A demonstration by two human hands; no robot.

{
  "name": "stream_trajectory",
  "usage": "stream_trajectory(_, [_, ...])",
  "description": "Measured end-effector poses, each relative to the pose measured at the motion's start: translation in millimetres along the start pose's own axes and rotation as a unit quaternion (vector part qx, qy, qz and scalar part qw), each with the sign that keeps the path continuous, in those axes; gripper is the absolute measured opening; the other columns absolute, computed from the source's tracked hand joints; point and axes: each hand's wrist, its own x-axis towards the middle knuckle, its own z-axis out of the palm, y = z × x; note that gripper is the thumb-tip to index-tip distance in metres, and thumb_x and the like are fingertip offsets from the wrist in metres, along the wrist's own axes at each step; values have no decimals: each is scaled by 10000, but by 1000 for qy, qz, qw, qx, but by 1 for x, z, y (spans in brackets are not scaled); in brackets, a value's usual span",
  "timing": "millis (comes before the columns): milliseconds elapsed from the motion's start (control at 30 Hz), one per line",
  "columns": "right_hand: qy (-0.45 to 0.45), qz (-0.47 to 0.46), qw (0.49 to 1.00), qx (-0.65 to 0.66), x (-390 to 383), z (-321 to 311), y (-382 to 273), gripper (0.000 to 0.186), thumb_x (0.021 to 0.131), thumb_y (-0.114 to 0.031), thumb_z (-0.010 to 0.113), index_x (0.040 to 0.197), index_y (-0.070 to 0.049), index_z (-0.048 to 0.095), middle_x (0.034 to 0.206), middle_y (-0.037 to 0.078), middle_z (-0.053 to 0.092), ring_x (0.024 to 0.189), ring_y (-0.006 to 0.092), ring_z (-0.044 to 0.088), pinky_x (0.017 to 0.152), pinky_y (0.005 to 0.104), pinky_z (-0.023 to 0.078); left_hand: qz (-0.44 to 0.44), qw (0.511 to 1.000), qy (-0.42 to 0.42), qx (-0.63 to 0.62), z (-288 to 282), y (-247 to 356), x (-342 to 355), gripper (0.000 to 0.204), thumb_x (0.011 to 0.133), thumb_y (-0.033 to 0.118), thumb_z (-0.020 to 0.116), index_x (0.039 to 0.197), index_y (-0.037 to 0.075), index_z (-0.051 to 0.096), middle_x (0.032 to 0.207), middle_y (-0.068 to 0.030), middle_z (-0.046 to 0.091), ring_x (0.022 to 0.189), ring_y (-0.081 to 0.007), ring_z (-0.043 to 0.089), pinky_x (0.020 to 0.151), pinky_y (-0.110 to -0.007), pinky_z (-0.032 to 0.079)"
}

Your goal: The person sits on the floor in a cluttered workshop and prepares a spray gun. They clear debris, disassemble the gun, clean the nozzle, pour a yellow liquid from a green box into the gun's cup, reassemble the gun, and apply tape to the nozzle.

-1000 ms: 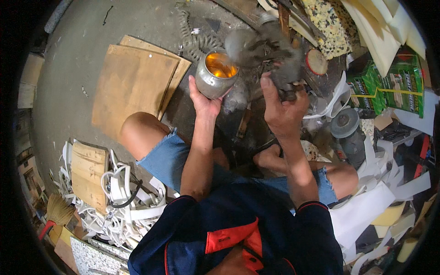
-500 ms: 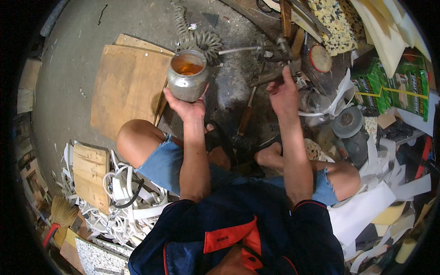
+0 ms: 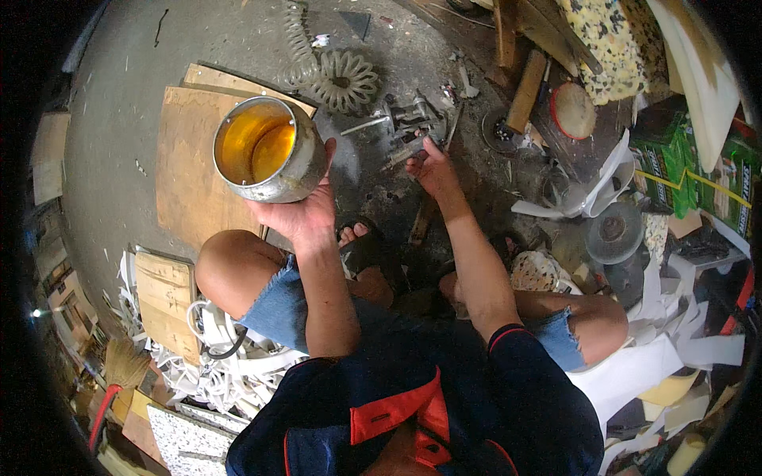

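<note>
1. Person is sitting low over a grey concrete floor (image 3: 111, 135), knees bent, wearing cut-off denim shorts and a dark blue top w/ red panels.
2. Left hand (image 3: 298, 210) is cupping a dented round metal pot with an amber, shiny inside (image 3: 266, 159) from below; palm up, fingers curled under the base, thumb running up the pot's right wall. Pot is being held raised in front of the left knee, mouth tilting toward the camera.
3. Pot is showing over a flat brown plywood board (image 3: 186, 182) lying on the floor (contact btwn the two: none, pot is in the hand).
4. Right hand (image 3: 432, 166) is reaching fwd, fingers loosely bent around a small dark piece at the fingertips; whether it is actually pinching it, cannot tell, too small and shadowed.
5. Just ahead of the right hand, a grey metal machine part w/ a protruding rod (image 3: 401, 123) is lying on the floor.
6. Beyond it, a pale coiled spring hose (image 3: 337, 75) is curling into a ring.
7. Right side: wooden-handled tool (image 3: 525, 91), round disc w/ red rim (image 3: 573, 111), grey grinding disc (image 3: 613, 232), green printed cartons (image 3: 675, 166), white scrap sheets.
8. Lower left: stacked wood offcuts (image 3: 163, 305) and white plastic strips (image 3: 222, 373).
</note>
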Motion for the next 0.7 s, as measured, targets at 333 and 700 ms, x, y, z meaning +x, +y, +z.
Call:
stream_trajectory(333, [2,-31,997,-71,-22,-32,22,369,935,-231,699,1143,51,583,1023,177,661,1000,279,692,835,411,601,-18,998,-35,51,24,-18,-29,776,915,567,471,1517,87,376,1530,-224,399,1398,-525,334,1089,-779,206])
stream_trajectory(700, [-111,-393,716,-566,-230,76,-86,1054,753,-227,800,1574,-59,162,1511,269,386,1384,360,420,1102,444,390,-104,992,-64,44,72,-27,-109,604,971,475,455,1442,97,475,1455,-145,508,1332,-360,486,1110,-596,373])
